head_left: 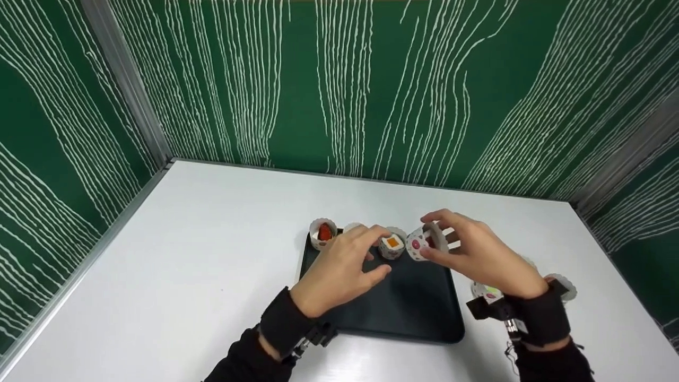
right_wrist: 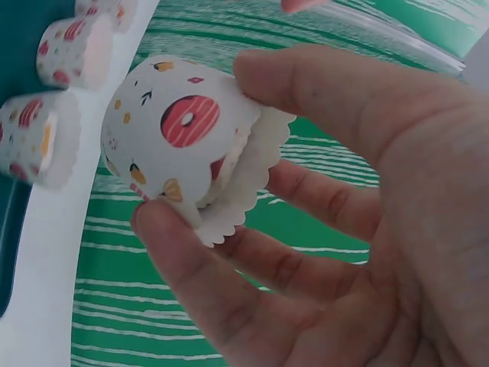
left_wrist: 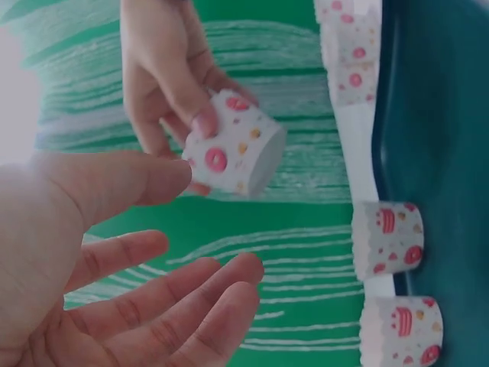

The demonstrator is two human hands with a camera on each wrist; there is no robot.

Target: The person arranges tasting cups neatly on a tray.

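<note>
the donut-printed paper baking cup [head_left: 416,245] is pinched, tilted, by the right hand [head_left: 472,246] near the far right corner of the dark tray [head_left: 406,313]. nothing is held by the relaxed left hand [head_left: 339,268]. a light, crushable cup is expected; its sides should be gripped gently.

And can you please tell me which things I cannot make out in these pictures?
Head view: the contents of the second cup from the left, hidden by the left hand.
Head view: the full outlines of the cups on the right, behind the right arm and black band.
Right wrist view: most of the filling in the held cup, hidden by its wall.
Left wrist view: the topmost cup, cut off by the upper edge.
</note>
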